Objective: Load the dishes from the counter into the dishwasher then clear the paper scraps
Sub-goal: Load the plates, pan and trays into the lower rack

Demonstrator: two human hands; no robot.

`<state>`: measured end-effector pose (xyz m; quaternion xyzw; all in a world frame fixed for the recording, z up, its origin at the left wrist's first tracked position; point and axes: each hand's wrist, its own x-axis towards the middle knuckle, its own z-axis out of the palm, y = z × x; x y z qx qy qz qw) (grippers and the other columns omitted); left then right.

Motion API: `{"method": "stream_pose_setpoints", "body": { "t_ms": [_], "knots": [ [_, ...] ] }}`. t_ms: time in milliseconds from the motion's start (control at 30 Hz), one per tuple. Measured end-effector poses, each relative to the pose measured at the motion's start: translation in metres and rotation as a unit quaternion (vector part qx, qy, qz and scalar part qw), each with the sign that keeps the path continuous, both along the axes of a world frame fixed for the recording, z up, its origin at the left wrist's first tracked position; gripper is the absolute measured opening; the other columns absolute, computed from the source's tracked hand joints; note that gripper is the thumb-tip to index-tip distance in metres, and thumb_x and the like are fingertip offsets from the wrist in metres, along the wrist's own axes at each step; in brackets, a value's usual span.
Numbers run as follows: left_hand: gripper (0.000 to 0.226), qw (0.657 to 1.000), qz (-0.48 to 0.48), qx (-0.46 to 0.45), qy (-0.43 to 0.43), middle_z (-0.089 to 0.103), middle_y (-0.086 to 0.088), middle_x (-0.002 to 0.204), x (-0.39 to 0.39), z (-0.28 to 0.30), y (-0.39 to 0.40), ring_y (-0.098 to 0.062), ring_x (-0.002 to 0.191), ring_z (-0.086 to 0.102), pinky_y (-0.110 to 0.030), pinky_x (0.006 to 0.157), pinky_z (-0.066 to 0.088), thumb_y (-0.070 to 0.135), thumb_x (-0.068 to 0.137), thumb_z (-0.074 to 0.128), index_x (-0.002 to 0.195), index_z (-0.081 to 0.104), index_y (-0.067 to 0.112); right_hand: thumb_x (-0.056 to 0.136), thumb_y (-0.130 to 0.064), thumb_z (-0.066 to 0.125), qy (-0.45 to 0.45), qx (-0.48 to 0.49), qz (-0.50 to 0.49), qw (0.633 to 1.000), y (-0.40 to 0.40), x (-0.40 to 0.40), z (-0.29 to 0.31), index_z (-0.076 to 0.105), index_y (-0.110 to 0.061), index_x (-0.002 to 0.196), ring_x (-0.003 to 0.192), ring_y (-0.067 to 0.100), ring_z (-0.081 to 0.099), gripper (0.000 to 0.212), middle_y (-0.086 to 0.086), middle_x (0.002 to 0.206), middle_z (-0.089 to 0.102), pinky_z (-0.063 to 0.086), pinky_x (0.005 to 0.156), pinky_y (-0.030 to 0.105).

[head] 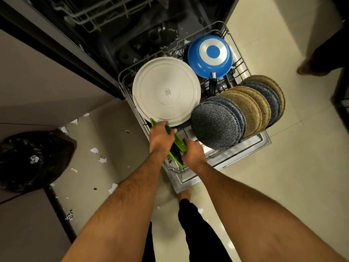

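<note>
1. The left hand (161,136) curls its grip over the upper edge of a green tray (176,146), thumb and fingers wrapped round it.
2. The right hand (192,150) grips the same green tray from its other side, fingers folded onto its lower part.
3. The tray stands on edge at the near corner of the pulled-out lower rack (243,67), just beside the large white plate (166,91).
4. That white plate leans in the left part of the rack, underside facing up.
5. A blue pan (209,57) sits upside down at the far side of the rack, its handle pointing toward the plates.
6. A row of speckled plates (245,108), blue-grey and tan, stands on edge along the right side of the rack.
7. Paper scraps (94,150) lie scattered on the tiled floor (283,167) to the left of the dishwasher door.
8. A black rubbish bag (35,159) sits at the left, near the scraps.
</note>
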<state>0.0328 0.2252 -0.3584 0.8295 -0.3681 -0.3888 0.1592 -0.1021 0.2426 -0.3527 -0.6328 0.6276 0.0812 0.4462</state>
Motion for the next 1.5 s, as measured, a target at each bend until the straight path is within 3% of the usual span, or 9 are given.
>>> {"method": "stream_pose_setpoints", "body": {
  "t_ms": [100, 200, 367, 500, 767, 933, 1033, 1133, 1500],
  "knots": [
    [0.046, 1.000, -0.023, 0.009, 0.000, 0.068, -0.011, 0.118, -0.002, -0.004, 0.003, -0.027, 0.109, 0.065, -0.043, 0.094, 0.056, 0.030, 0.087, 0.077, 0.126, 0.065, 0.010, 0.080, 0.004, 0.061, 0.023, 0.015, -0.012, 1.000, -0.002, -0.003, -0.007, 0.064, -0.010, 0.115, 0.103, 0.039, 0.066, 0.038, 0.020, 0.107, 0.070, 0.052, 0.085, 0.039],
    [0.044, 0.999, -0.030, 0.007, -0.010, 0.067, -0.011, 0.121, -0.003, -0.004, 0.002, -0.027, 0.110, 0.064, -0.043, 0.095, 0.056, 0.029, 0.089, 0.074, 0.128, 0.065, 0.010, 0.081, 0.003, 0.061, 0.028, 0.024, -0.012, 0.999, -0.003, -0.001, -0.012, 0.062, -0.009, 0.116, 0.103, 0.040, 0.066, 0.036, 0.021, 0.107, 0.070, 0.055, 0.087, 0.042],
    [0.033, 1.000, -0.020, -0.022, -0.010, 0.068, -0.009, 0.118, -0.002, 0.000, 0.005, -0.025, 0.108, 0.065, -0.041, 0.094, 0.057, 0.019, 0.093, 0.067, 0.124, 0.067, 0.011, 0.081, -0.004, 0.066, 0.017, 0.009, -0.039, 0.999, -0.005, 0.001, -0.014, 0.058, -0.010, 0.114, 0.095, 0.037, 0.068, 0.035, 0.017, 0.101, 0.070, 0.054, 0.078, 0.038],
    [0.033, 0.999, -0.021, -0.042, -0.012, 0.068, -0.008, 0.120, -0.002, 0.004, 0.009, -0.023, 0.110, 0.064, -0.041, 0.096, 0.055, 0.011, 0.093, 0.059, 0.126, 0.066, 0.011, 0.082, -0.004, 0.070, 0.022, 0.002, -0.041, 0.999, -0.008, 0.000, -0.012, 0.055, -0.009, 0.119, 0.099, 0.036, 0.068, 0.040, 0.015, 0.105, 0.070, 0.053, 0.080, 0.036],
    [0.033, 0.995, -0.046, -0.083, -0.028, 0.067, -0.008, 0.125, 0.007, 0.027, 0.016, -0.021, 0.118, 0.061, -0.033, 0.101, 0.051, 0.015, 0.097, 0.059, 0.128, 0.064, 0.006, 0.084, -0.007, 0.073, 0.041, -0.038, -0.019, 0.998, -0.011, 0.003, 0.008, 0.051, -0.003, 0.132, 0.114, 0.033, 0.060, 0.054, 0.015, 0.125, 0.061, 0.048, 0.092, 0.035],
    [0.037, 0.993, -0.032, -0.103, -0.045, 0.066, -0.010, 0.127, 0.031, 0.070, 0.021, -0.025, 0.115, 0.063, -0.036, 0.099, 0.053, 0.019, 0.095, 0.060, 0.130, 0.063, 0.006, 0.088, -0.016, 0.073, 0.033, -0.092, -0.013, 0.995, -0.015, 0.021, 0.054, 0.053, -0.005, 0.128, 0.118, 0.035, 0.055, 0.046, 0.017, 0.124, 0.059, 0.048, 0.098, 0.043],
    [0.039, 0.992, -0.022, -0.105, -0.060, 0.065, -0.010, 0.129, 0.056, 0.109, 0.028, -0.027, 0.118, 0.061, -0.039, 0.100, 0.051, 0.025, 0.096, 0.059, 0.131, 0.061, 0.007, 0.092, -0.019, 0.070, 0.017, -0.134, 0.003, 0.991, -0.018, 0.041, 0.096, 0.050, -0.007, 0.135, 0.124, 0.033, 0.051, 0.049, 0.017, 0.131, 0.056, 0.047, 0.104, 0.046],
    [0.033, 0.988, -0.020, -0.129, -0.076, 0.065, -0.011, 0.119, 0.077, 0.145, 0.036, -0.029, 0.111, 0.060, -0.041, 0.095, 0.052, 0.024, 0.094, 0.060, 0.123, 0.062, 0.008, 0.095, -0.020, 0.066, 0.017, -0.164, 0.032, 0.986, -0.021, 0.060, 0.131, 0.046, -0.006, 0.141, 0.124, 0.035, 0.049, 0.053, 0.019, 0.134, 0.054, 0.046, 0.105, 0.048],
    [0.053, 0.961, 0.070, -0.203, -0.171, 0.055, -0.017, 0.141, 0.241, 0.323, 0.071, -0.031, 0.134, 0.048, -0.041, 0.113, 0.037, 0.031, 0.099, 0.057, 0.143, 0.048, 0.002, 0.100, -0.028, 0.060, -0.043, -0.275, 0.122, 0.953, -0.039, 0.217, 0.326, 0.040, -0.009, 0.147, 0.134, 0.032, 0.040, 0.054, 0.015, 0.145, 0.046, 0.036, 0.112, 0.042]
  ]
}}
